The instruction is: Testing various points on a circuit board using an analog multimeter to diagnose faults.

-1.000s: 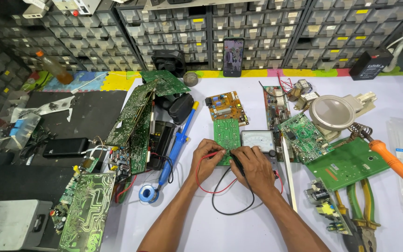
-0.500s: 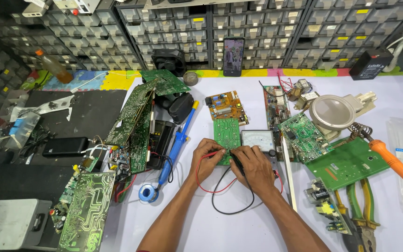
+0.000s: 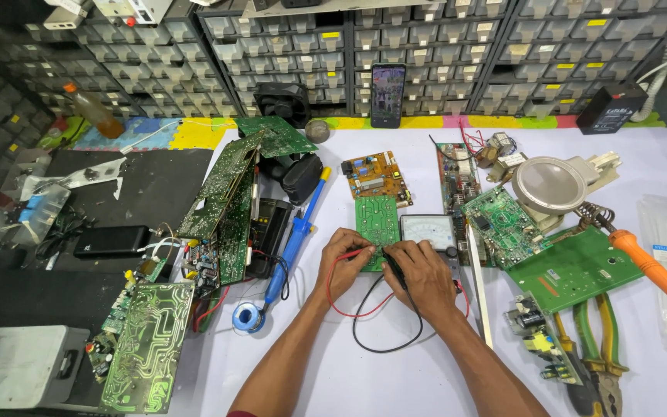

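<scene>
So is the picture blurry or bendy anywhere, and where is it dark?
Head view: sharp around the left hand and right hand on the small green circuit board; the drawer cabinets bow at the top from lens distortion; the white table is evenly lit with soft shadows; the left edge is dim.

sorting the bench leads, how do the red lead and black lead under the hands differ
The red lead runs to the left hand; the black lead runs to the right hand. The red lead curves in a shallow arc near the wrists, while the black lead hangs in a deeper loop toward the table's near edge. Both are thin wires lying loose on the white table, and both probes meet at the green board.
</scene>
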